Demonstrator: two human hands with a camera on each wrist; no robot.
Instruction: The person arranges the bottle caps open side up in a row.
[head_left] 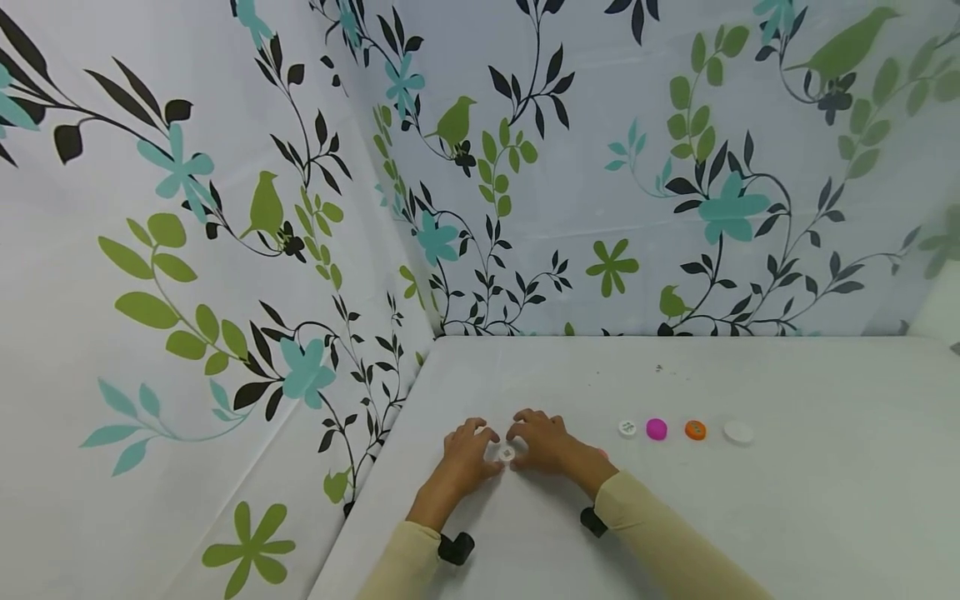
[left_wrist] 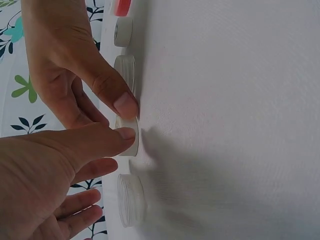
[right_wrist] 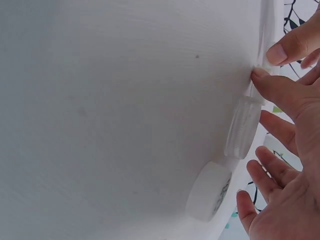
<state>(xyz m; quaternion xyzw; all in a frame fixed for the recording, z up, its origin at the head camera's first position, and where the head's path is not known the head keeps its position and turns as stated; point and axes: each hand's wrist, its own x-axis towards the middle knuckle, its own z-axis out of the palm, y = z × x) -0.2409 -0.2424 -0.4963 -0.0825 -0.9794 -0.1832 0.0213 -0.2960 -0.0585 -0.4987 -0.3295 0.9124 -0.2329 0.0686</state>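
Observation:
In the head view, a small round white cap (head_left: 507, 453) with a mark on top lies between my left hand (head_left: 467, 460) and my right hand (head_left: 551, 446). Thumb and fingers of both hands bend in around it. The left wrist view has both thumbs on the side of this white cap (left_wrist: 131, 145), the tips close together. One clear ridged cap (left_wrist: 131, 201) stands beside my left fingers. Another clear cap (left_wrist: 126, 70) is partly behind my right thumb. In the right wrist view, a clear ridged cap (right_wrist: 244, 127) stands by my right fingers.
To the right on the white table (head_left: 825, 500) are a white cap (head_left: 627, 428), a magenta cap (head_left: 657, 429), an orange cap (head_left: 696, 430) and a whitish lid (head_left: 738, 432). A red cap (head_left: 602, 452) peeks out behind my right wrist. Patterned cloth (head_left: 525, 250) borders the table.

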